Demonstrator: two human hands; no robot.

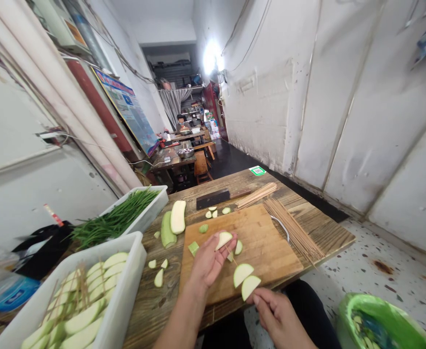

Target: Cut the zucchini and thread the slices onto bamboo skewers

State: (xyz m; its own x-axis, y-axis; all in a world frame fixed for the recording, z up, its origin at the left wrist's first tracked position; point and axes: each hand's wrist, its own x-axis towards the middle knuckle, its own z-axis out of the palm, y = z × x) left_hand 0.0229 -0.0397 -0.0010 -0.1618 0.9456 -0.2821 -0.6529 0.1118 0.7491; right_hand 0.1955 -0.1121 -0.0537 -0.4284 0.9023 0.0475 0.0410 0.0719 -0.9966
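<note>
My left hand (pixel 209 259) is above the cutting board (pixel 271 261), its thumb and fingers closed on a half-moon zucchini slice (pixel 223 240). Lower right, my right hand (pixel 280 312) pinches the near end of a thin wooden skewer (pixel 235 261). Two zucchini half-moons, one farther along (pixel 243 275) and one nearer my fingers (pixel 251 287), sit on that skewer. Its far end points at the slice in my left hand; I cannot tell whether it has pierced it. Small zucchini pieces, such as a rounded end (pixel 203 228), lie on the board.
A cleaver (pixel 213 199) and loose skewers (pixel 295 228) lie beyond the board. Peeled zucchini (pixel 177 217) rests at its left. White bins hold skewered slices (pixel 85 322) and green stalks (pixel 122 213). A green-lined bin (pixel 384 310) stands on the floor. Another person (pixel 181 123) sits farther back.
</note>
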